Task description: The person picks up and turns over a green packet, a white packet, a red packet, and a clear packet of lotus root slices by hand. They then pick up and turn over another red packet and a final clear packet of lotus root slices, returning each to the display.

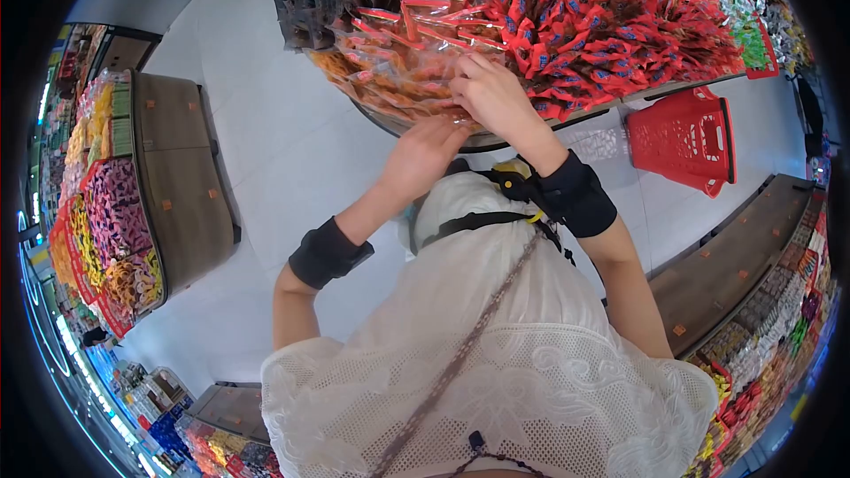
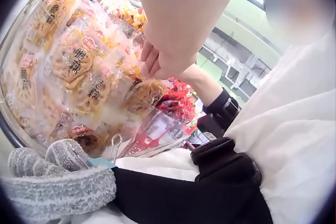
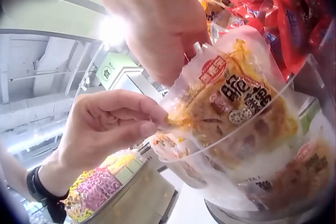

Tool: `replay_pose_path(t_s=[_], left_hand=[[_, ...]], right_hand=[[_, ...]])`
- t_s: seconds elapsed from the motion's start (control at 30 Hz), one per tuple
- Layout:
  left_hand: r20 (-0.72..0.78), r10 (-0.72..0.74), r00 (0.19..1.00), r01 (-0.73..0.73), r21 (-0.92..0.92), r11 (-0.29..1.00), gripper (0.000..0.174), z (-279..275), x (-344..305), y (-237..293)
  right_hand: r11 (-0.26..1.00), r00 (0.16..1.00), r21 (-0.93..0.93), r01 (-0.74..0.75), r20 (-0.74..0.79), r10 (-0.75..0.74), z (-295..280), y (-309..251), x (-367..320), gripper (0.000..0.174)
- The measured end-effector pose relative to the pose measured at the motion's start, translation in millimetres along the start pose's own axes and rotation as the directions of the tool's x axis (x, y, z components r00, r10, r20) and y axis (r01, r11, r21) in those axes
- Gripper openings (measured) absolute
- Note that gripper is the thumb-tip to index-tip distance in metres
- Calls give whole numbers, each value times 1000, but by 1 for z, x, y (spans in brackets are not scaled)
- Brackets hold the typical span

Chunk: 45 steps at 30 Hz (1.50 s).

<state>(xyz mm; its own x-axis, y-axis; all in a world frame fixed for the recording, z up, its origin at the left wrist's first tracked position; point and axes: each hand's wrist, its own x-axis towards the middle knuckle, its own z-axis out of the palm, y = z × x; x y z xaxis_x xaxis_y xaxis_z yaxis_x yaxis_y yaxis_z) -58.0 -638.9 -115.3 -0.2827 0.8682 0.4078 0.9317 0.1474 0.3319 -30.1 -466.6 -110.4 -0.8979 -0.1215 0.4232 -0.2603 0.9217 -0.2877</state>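
At the rim of a round display bin, both hands work on a clear snack packet [image 3: 236, 98] with a red label and dark print, holding orange-brown slices. My left hand [image 1: 425, 155] pinches the packet's lower side edge between thumb and forefinger, as the right wrist view shows. Over its top edge my right hand [image 1: 491, 93] bends down, fingers gripping the film; its fingertips are partly hidden behind the packet. More packets of the same kind [image 2: 73, 58] lie heaped around it. The packet leans against the clear plastic rim [image 3: 236, 142] of the bin.
Red-wrapped snacks [image 1: 602, 26] fill the bin to the right, dark packets [image 1: 310, 4] the far left. A red shopping basket [image 1: 677, 137] stands on the floor at right. Another sweets stand [image 1: 173, 177] is at left, a long shelf [image 1: 717, 274] at lower right.
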Motion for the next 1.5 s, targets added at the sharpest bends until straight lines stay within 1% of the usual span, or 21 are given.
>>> replay_pose_path(t_s=[0.03, 0.13, 0.23, 0.3, 0.4, 0.5, 0.6, 0.7, 0.73, 0.8, 0.9, 1.0, 1.1, 1.2, 1.23, 1.3, 1.33, 1.4, 1.43, 1.5], left_hand=[[7, -4, 1000, 4, -1, 1000, 33, -1, 0, 1], [23, -13, 1000, 13, -7, 1000, 34, -3, -1, 2], [36, -10, 999, 11, -14, 1000, 34, -3, -2, 1], [51, -14, 999, 15, -16, 1000, 35, -3, -1, 0], [47, -34, 998, 35, -28, 999, 31, -3, 2, 0], [-116, -44, 992, 38, -53, 998, 25, -1, 15, -4], [-89, -85, 992, 77, -84, 994, 17, 5, 14, -11], [65, -162, 985, 166, -72, 983, 16, 4, 11, -11], [72, -172, 983, 177, -77, 981, 15, 4, 11, -11], [88, -189, 978, 196, -88, 977, 14, 7, 11, -13], [34, -143, 989, 146, -99, 984, 15, 7, 13, -15], [7, -161, 987, 161, -54, 985, 18, 9, 13, -20], [56, -173, 983, 175, -30, 984, 20, 6, 16, -20], [-57, -123, 991, 120, -51, 991, 22, 3, 20, -22], [-62, -136, 989, 132, -63, 989, 20, -2, 23, -21], [-68, -165, 984, 159, -84, 984, 17, -13, 29, -18], [-22, -180, 983, 178, -86, 980, 17, -13, 28, -18], [64, -204, 977, 209, -82, 974, 17, -13, 29, -20], [53, -198, 979, 201, -72, 977, 17, -13, 29, -21], [35, -187, 982, 188, -55, 981, 18, -11, 27, -23]], right_hand=[[999, 1000, -27, -19, 4, 19, 2, -1, 0, 6], [970, 978, 135, -202, 81, 192, -2, 1, -3, 8], [911, 930, 212, -355, 184, 319, -4, 10, -8, 5], [897, 926, 242, -370, 172, 336, -4, 11, -8, 4], [891, 924, 253, -377, 178, 340, -6, 10, -7, 5], [884, 922, 274, -380, 186, 338, -7, 10, -7, 5], [870, 927, 324, -372, 174, 332, -6, 11, -9, 5], [835, 925, 398, -379, 145, 351, -4, 13, -13, 6], [820, 922, 425, -384, 135, 362, -4, 15, -14, 6], [829, 913, 385, -407, 153, 378, -5, 16, -14, 7], [839, 902, 333, -431, 191, 387, -10, 13, -11, 7], [842, 899, 318, -436, 200, 390, -12, 12, -10, 7], [834, 902, 346, -429, 202, 381, -16, 13, -10, 7], [801, 901, 412, -434, 180, 395, -18, 14, -9, 7], [785, 898, 438, -438, 168, 407, -18, 15, -8, 7], [822, 907, 383, -420, 167, 386, -17, 17, -7, 7], [840, 913, 356, -409, 168, 372, -17, 16, -6, 8], [849, 903, 314, -425, 219, 371, -10, 16, -8, 9], [852, 895, 291, -435, 242, 374, -8, 17, -10, 9], [814, 900, 384, -436, 200, 388, -12, 20, -14, 12]])
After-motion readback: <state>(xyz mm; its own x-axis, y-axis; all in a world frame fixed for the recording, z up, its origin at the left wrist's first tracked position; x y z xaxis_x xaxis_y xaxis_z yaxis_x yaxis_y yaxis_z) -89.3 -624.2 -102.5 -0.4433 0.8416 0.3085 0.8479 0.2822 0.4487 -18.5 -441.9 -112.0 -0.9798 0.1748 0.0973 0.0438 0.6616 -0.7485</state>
